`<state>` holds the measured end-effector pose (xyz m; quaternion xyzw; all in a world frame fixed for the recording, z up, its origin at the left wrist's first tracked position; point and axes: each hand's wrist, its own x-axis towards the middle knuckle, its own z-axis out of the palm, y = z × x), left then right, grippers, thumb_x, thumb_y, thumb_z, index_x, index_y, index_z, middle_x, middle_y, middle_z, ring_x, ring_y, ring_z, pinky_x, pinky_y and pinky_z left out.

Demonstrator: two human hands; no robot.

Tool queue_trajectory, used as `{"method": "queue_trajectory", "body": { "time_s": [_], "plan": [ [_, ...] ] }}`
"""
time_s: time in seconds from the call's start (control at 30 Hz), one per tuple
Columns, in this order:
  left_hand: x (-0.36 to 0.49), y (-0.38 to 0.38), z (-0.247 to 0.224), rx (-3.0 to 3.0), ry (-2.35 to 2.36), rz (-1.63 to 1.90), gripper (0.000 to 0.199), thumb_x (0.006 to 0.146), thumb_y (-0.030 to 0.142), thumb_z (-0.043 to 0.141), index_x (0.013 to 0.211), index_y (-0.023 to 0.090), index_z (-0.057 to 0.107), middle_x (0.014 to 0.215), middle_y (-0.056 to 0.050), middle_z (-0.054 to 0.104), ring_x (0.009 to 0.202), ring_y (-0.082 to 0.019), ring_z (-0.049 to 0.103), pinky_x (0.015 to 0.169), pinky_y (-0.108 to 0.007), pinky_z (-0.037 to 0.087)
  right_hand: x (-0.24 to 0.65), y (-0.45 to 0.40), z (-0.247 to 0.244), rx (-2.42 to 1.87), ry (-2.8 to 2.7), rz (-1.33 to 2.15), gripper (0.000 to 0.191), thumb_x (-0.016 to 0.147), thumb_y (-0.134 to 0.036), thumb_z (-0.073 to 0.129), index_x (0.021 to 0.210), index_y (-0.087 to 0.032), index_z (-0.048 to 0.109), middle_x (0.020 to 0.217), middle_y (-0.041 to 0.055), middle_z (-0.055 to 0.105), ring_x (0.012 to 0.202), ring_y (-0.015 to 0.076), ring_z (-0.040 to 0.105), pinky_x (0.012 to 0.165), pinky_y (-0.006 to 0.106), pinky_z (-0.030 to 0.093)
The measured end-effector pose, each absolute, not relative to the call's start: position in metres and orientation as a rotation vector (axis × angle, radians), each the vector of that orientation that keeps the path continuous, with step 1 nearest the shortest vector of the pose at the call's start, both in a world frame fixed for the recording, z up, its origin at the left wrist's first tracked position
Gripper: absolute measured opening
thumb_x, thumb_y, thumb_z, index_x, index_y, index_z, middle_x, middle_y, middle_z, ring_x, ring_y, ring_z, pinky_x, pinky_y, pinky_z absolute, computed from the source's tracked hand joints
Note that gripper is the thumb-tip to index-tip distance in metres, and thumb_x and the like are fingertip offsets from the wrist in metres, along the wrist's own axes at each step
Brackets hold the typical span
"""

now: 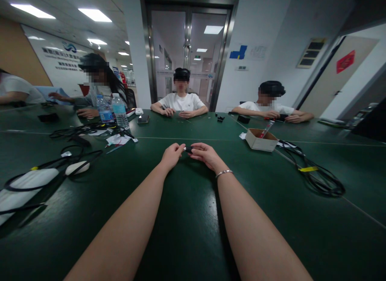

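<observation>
Both my hands meet above the dark green table [187, 208], around a small black object with a shiny silver end [188, 149]. The fingertips of my left hand [173, 155] pinch its silver end. On the other side, my right hand [206, 155] has its fingers closed on the black part. The fingers hide some of the object, and it is too small to tell exactly what it is. A silver bracelet circles my right wrist.
An open cardboard box [261, 142] and coiled black cable [322, 178] lie to the right. Leftward are bottles [120, 114], tangled cables, papers, a white mouse [77, 168] and a phone [143, 118]. Several people sit around the table.
</observation>
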<state>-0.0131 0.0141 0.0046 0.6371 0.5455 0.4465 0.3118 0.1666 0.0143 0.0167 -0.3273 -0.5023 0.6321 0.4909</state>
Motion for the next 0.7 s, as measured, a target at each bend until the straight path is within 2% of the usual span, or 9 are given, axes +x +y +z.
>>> {"method": "queue_trajectory", "body": {
  "time_s": [0.13,0.27,0.4,0.5,0.6,0.63,0.7],
  "plan": [
    [-0.0106,0.0129,0.0065,1.632,1.344,1.204,0.029,0.083,0.045,0.05,0.072,0.018,0.051,0.06,0.002,0.053,0.051,-0.011,0.046,0.052,-0.023,0.036,0.1665,0.0143,0.0168,-0.82,-1.204,1.532,0.021,0.073,0.0,0.07,0.089,-0.013,0.064,0.09,0.0061,0.067,0.075,0.016,0.068,0.067,0.023,0.06],
    [-0.0086,0.0098,0.0091,1.62,1.217,1.27,0.013,0.078,0.029,0.059,0.078,0.017,0.053,0.069,0.001,0.056,0.057,-0.01,0.048,0.058,-0.023,0.039,0.165,0.0136,0.0182,-0.853,-1.159,1.519,0.015,0.077,0.0,0.067,0.088,-0.011,0.064,0.084,0.0077,0.068,0.07,0.0165,0.069,0.063,0.021,0.059],
    [-0.0074,0.0091,0.0094,1.665,1.157,1.323,0.019,0.069,0.017,0.066,0.084,0.016,0.055,0.083,-0.002,0.059,0.068,-0.011,0.054,0.068,-0.024,0.044,0.1626,0.013,0.0208,-0.921,-1.115,1.498,0.006,0.082,-0.003,0.065,0.082,-0.009,0.062,0.067,0.0061,0.065,0.058,0.0144,0.066,0.055,0.019,0.057],
    [-0.0057,0.0099,0.0086,1.589,1.191,1.322,0.029,0.072,0.027,0.067,0.096,0.017,0.054,0.087,-0.003,0.06,0.07,-0.012,0.056,0.065,-0.024,0.044,0.1613,0.0124,0.0223,-0.932,-1.117,1.499,0.006,0.081,-0.005,0.068,0.081,-0.008,0.063,0.064,0.0057,0.064,0.056,0.0135,0.065,0.053,0.018,0.056],
    [-0.0047,0.0104,0.0081,1.546,1.297,1.251,0.029,0.086,0.04,0.049,0.103,0.018,0.053,0.072,-0.001,0.057,0.058,-0.012,0.052,0.054,-0.023,0.039,0.1611,0.0118,0.0229,-0.928,-1.126,1.5,0.007,0.08,-0.005,0.069,0.08,-0.009,0.064,0.065,0.0054,0.064,0.056,0.0126,0.064,0.052,0.017,0.056],
    [-0.0048,0.0104,0.0081,1.57,1.323,1.233,0.028,0.088,0.039,0.044,0.104,0.018,0.053,0.068,0.0,0.056,0.055,-0.012,0.05,0.053,-0.023,0.038,0.1612,0.0118,0.0228,-0.928,-1.131,1.501,0.007,0.079,-0.005,0.069,0.08,-0.009,0.064,0.065,0.0053,0.064,0.055,0.012,0.063,0.051,0.017,0.055],
    [-0.0054,0.0106,0.0083,1.63,1.346,1.237,0.026,0.086,0.033,0.047,0.106,0.019,0.054,0.07,0.0,0.055,0.058,-0.011,0.05,0.053,-0.022,0.037,0.1615,0.0123,0.0222,-0.925,-1.141,1.5,0.007,0.079,-0.005,0.07,0.08,-0.009,0.065,0.065,0.0052,0.064,0.053,0.0109,0.062,0.049,0.015,0.054]
  ]
}}
